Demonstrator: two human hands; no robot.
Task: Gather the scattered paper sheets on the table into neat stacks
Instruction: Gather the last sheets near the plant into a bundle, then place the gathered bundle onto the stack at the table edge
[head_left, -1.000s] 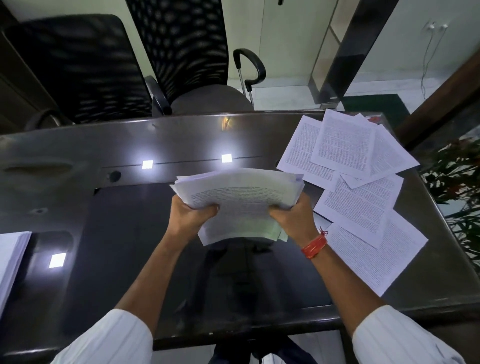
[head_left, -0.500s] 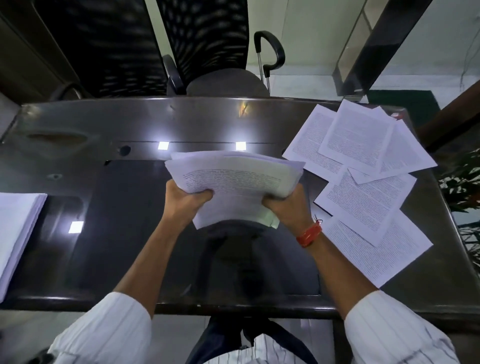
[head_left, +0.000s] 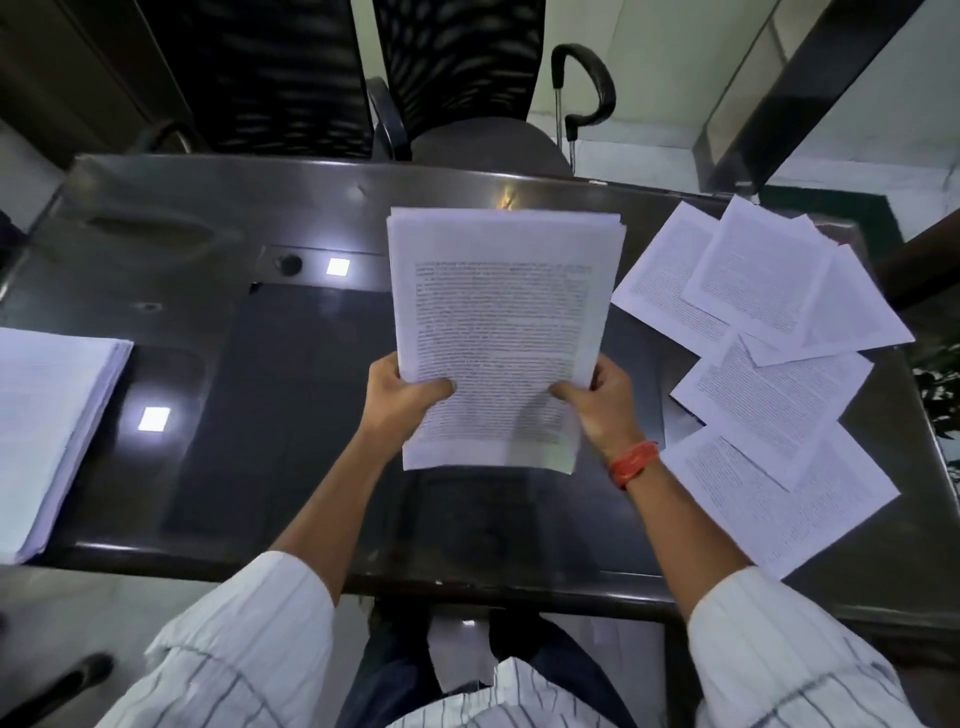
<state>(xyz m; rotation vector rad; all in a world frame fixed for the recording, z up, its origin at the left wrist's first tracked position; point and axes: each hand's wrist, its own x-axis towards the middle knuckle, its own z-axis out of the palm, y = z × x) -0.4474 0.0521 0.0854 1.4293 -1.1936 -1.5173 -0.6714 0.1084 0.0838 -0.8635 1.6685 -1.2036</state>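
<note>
1. Head view, far left: a finished stack (head_left: 49, 431) of sheets lies squared at the table's left edge, well apart from the hands. It looks like the place where gathered paper is meant to end up.
2. Between that stack and the hands, the dark table (head_left: 260, 415) shows only bright ceiling-light reflections and a small round grommet near the back, so I judge nothing blocks a path leftward.
3. The left hand (head_left: 402, 400) grips the lower left edge of the held bundle (head_left: 498, 332), thumb curled over the printed top sheet and fingers hidden underneath.
4. This bundle is held above the table centre, face up and roughly aligned, though a few edges stick out at the top right and bottom right corners.
5. The right hand (head_left: 602, 405), with an orange thread at the wrist, pinches the lower right edge the same way, thumb on top.
6. Step in hand, as I judge it: squaring a gathered bundle. The next move calls for tapping its edges even, then setting it down or adding more sheets.
7. On the right, loose sheets (head_left: 763, 364) lie overlapping at odd angles, not yet collected; the nearest sits just beside the right wrist.
8. Behind the table stand two mesh-backed office chairs (head_left: 363, 78), clear of the work.
</note>
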